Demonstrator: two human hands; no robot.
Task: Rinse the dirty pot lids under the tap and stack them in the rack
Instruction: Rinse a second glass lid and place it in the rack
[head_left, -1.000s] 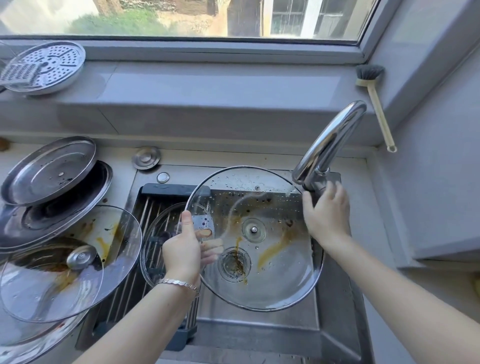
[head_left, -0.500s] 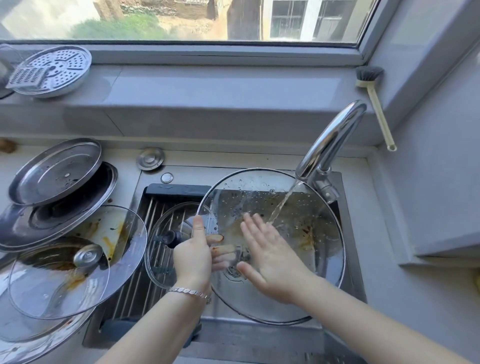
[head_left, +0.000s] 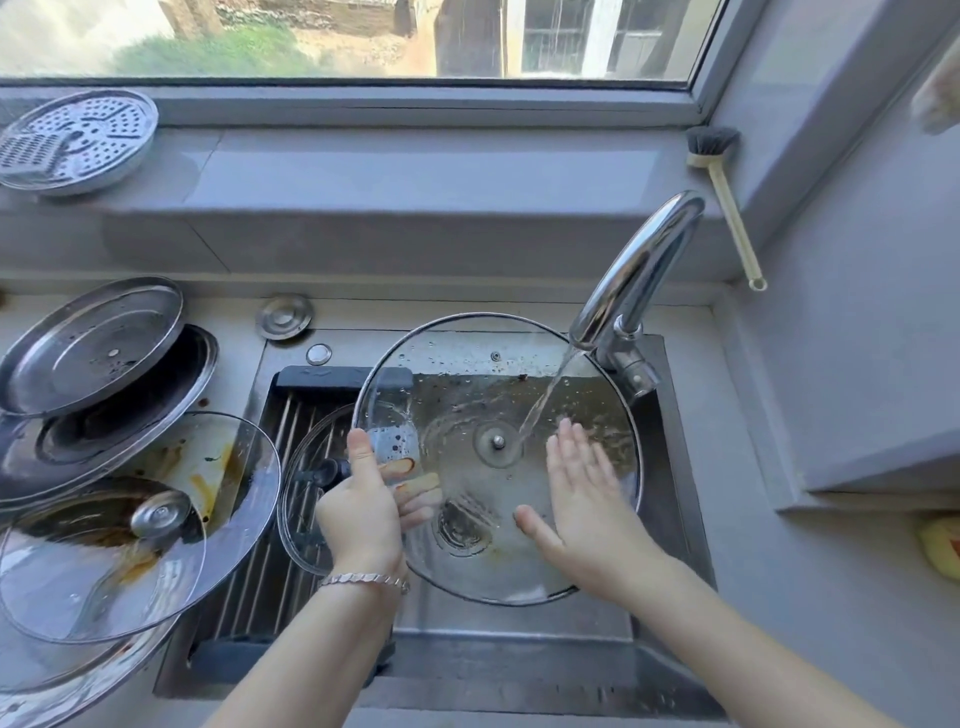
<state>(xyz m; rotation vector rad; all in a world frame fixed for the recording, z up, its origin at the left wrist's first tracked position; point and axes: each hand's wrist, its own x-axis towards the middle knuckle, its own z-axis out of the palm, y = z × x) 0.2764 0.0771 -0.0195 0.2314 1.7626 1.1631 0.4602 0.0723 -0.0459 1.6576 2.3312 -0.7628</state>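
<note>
A large glass pot lid (head_left: 483, 374) is held tilted over the sink, underside up. My left hand (head_left: 363, 509) grips its left rim, thumb on top and fingers showing through the glass. My right hand (head_left: 582, 493) lies flat with straight fingers on the lid's wet inner face. Water runs from the chrome tap (head_left: 639, 275) onto the glass near the centre screw. A smaller glass lid (head_left: 301, 514) lies on the roll-up rack (head_left: 249, 587) over the sink's left half. Several dirty lids, glass (head_left: 104, 561) and steel (head_left: 88, 343), are piled on the counter at left.
A perforated steamer plate (head_left: 78, 137) with a small grater sits on the windowsill at left. A dish brush (head_left: 719, 187) leans in the right corner of the sill. A yellow sponge (head_left: 940, 551) lies at the right edge. The sink drain (head_left: 462, 525) shows through the lid.
My right hand left the tap handle, water started running, and the hand came down flat on the lid, sliding rightward across it. The brown smears on the glass have thinned.
</note>
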